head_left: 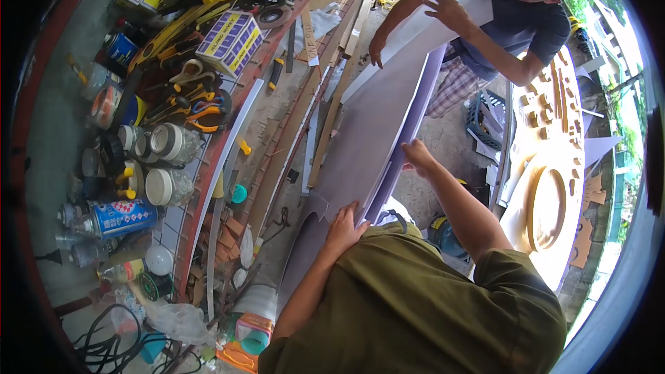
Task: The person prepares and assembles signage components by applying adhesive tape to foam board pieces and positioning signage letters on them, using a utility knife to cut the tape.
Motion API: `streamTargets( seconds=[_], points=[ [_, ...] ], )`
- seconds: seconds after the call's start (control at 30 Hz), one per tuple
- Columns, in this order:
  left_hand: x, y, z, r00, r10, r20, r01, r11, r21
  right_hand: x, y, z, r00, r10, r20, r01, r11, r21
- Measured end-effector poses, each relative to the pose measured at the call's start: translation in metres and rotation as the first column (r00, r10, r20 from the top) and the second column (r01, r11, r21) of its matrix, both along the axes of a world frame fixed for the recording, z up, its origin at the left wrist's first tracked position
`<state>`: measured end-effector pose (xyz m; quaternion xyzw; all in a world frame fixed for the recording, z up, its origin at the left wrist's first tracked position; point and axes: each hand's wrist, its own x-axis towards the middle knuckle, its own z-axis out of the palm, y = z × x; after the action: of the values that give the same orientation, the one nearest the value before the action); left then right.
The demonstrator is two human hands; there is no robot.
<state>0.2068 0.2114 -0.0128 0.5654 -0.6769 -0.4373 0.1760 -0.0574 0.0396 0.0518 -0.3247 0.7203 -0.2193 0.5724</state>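
Observation:
Large pale grey sheets (360, 138) stand on edge in front of me, layered and running away toward a co-worker. My left hand (343, 230) rests on the near part of the sheets, its fingers spread over the surface. At the right side, my right hand (415, 157) has its fingers closed on the edge of a sheet. Across the sheets a co-worker (516, 28) in a dark shirt leans in, with one hand raised and the other hanging beside a long white strip (443, 14).
Tools, jars and a blue can (125, 217) crowd the shelf on the left. Long wooden strips (325, 125) lie beside the sheets. A table (516, 218) on the right holds a wooden ring (547, 206) and small wood pieces. A crate (488, 121) stands on the floor.

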Motion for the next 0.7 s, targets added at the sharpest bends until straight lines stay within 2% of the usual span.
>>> streamTargets(
  seconds=[0.17,0.23,0.47,0.7],
  points=[
    [0.002,-0.001,0.005,0.999,-0.018,0.041,0.019,0.999,-0.030,0.002,-0.003,-0.007,0.997,0.004,0.073,-0.001,0.999,-0.046],
    [0.005,-0.002,0.012,0.999,-0.027,0.022,0.027,1.000,-0.002,0.010,-0.002,0.012,0.997,-0.027,0.077,0.031,0.998,-0.058],
    [0.005,-0.012,0.024,0.994,-0.103,0.048,0.103,0.995,-0.010,0.008,-0.005,0.003,0.999,-0.016,0.047,0.017,1.000,-0.019],
    [0.004,-0.009,0.016,0.997,-0.066,0.052,0.067,0.997,-0.028,0.016,-0.004,0.018,0.998,-0.034,0.044,0.035,0.999,-0.028]
  ],
)
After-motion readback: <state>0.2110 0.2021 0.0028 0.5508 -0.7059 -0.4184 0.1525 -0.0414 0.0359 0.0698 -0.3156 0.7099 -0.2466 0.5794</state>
